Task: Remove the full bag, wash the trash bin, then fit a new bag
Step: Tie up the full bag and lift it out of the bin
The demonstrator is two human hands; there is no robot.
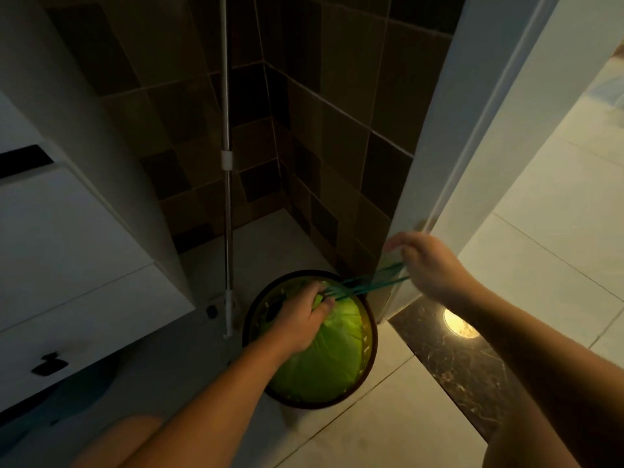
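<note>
Cinching green bag (324,359) in round trash bin (371,336), lower centre of frame, on tiled floor (388,410).
Left hand (302,320) grips the gathered bag neck; right hand (427,265), centre right beside white door frame (449,184), pinches teal drawstrings (371,283) stretched taut between both hands. Metal pole (227,184) stands behind bin; white cabinet (67,251) at left.
</note>
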